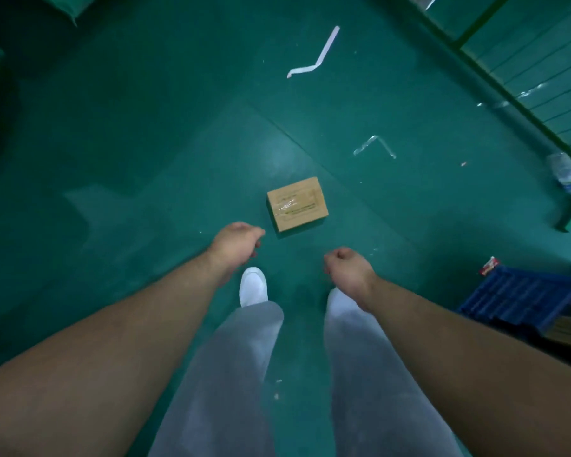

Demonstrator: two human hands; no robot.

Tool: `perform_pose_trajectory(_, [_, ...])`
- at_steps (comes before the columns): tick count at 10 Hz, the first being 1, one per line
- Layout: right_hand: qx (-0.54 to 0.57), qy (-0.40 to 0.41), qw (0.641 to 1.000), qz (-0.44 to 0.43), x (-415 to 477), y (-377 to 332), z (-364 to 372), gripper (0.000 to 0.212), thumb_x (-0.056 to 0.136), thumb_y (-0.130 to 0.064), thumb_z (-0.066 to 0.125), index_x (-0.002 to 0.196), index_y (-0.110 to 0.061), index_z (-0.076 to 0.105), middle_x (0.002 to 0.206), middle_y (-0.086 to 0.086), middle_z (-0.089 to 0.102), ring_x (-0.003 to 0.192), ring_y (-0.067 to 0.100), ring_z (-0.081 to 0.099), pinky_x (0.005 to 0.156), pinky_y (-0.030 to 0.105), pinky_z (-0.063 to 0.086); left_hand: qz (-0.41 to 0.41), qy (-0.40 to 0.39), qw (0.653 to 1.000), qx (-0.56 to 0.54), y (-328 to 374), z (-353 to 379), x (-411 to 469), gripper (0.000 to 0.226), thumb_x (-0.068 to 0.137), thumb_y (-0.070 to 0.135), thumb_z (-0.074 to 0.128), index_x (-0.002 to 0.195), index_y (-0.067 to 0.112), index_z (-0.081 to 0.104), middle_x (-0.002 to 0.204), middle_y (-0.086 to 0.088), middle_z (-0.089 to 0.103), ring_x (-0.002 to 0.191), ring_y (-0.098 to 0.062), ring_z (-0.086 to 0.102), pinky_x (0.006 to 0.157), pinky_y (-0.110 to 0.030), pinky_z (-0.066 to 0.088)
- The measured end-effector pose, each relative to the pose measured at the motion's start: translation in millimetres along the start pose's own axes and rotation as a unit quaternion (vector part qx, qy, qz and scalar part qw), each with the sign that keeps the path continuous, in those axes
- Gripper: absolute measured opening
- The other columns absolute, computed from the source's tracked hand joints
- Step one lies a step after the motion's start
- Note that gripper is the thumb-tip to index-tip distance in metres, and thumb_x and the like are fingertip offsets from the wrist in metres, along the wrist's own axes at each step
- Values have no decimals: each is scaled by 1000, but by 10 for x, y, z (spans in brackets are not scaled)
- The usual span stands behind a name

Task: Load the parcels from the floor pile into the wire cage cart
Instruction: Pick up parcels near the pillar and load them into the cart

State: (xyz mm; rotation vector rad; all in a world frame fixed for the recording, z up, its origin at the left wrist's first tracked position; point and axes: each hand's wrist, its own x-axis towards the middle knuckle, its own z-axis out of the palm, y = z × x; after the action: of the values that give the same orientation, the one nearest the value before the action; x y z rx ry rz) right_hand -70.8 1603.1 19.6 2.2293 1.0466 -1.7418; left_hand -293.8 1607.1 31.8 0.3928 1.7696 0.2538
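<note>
Hanging loosely curled, the left grip (236, 242) and the right grip (348, 270) hold nothing. One brown parcel (296, 203) lies on the green floor (145, 127), just past the left grip, not picked up yet. No pile shows, so maybe little is left. A green frame (508, 94) may be the cart, but it is cut off.
</note>
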Motion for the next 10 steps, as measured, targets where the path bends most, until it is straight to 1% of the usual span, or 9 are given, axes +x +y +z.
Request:
perform_pose_trajectory(1, [-66, 2, 997, -36, 960, -109, -32, 10, 103, -21, 46, 104, -20, 56, 103, 5, 59, 92, 21, 52, 81, 29, 40, -17, -11, 1000, -6, -37, 365, 793, 14, 101, 31, 56, 100, 17, 59, 110, -8, 66, 98, -26, 63, 91, -39, 50])
perform_pose_trajectory(2, [-136, 7, 990, -38, 1926, -84, -23, 13, 105, -18, 41, 110, -20, 53, 106, 6, 52, 96, 21, 46, 82, 27, 35, -66, -17, 997, -23, -173, 739, 1594, 27, 102, 34, 55, 121, 16, 54, 115, -5, 61, 101, -23, 60, 88, -38, 50])
perform_pose_trajectory(3, [-170, -5, 985, -13, 2814, 14, 59, 34, 103, -15, 42, 133, -5, 54, 112, 9, 52, 99, 24, 47, 86, 30, 39, -100, -5, 994, -31, -359, 1019, 2292, 31, 101, 34, 57, 126, 17, 51, 119, -2, 57, 108, -23, 56, 87, -37, 46])
perform_pose_trajectory(4, [-209, -30, 977, 36, 3537, 103, 186, 48, 102, -15, 43, 148, -1, 39, 142, 22, 49, 128, 38, 50, 109, 45, 43, -136, 11, 989, -50, -611, 1305, 3233, 24, 99, 31, 58, 119, 20, 50, 121, 2, 52, 113, -21, 49, 101, -39, 45])
perform_pose_trajectory(6, [-268, -102, 958, 29, 4176, 178, 310, 45, 106, -22, 46, 149, -9, 46, 154, 13, 45, 140, 31, 43, 114, 39, 35, -145, -2, 982, -121, -765, 1578, 3990, 40, 86, 28, 64, 124, 22, 55, 128, 4, 59, 117, -21, 53, 109, -42, 39])
perform_pose_trajectory(7, [-209, -86, 973, 36, 4028, 219, 282, 69, 92, -47, 58, 150, -13, 44, 153, 12, 46, 137, 32, 45, 118, 43, 34, -127, 45, 978, -160, -825, 1481, 3859, 66, 64, 41, 73, 123, 26, 48, 123, -4, 65, 113, -25, 62, 97, -44, 48])
perform_pose_trajectory(8, [-99, -75, 992, 35, 3518, 227, 125, 75, 85, -72, 49, 140, -22, 54, 141, 3, 55, 128, 26, 51, 111, 48, 40, -106, 56, 971, -206, -755, 1239, 3202, 55, 78, 49, 75, 119, 28, 43, 108, -5, 70, 89, -24, 70, 64, -33, 54])
perform_pose_trajectory(9, [80, -125, 985, 91, 2636, 165, -89, 51, 85, -73, 54, 92, -24, 67, 104, 5, 68, 99, 25, 63, 101, 49, 51, -106, 49, 961, -250, -729, 985, 2278, 40, 93, 46, 66, 122, 30, 44, 100, 0, 69, 84, -21, 67, 77, -41, 56])
perform_pose_trajectory(10, [113, -171, 972, 117, 1534, 210, -364, 33, 93, -54, 63, 86, -22, 63, 86, 2, 66, 82, 21, 66, 95, 42, 57, -106, 56, 952, -282, -729, 792, 1097, 48, 90, 46, 70, 126, 26, 47, 94, -1, 69, 77, -18, 67, 77, -42, 58])
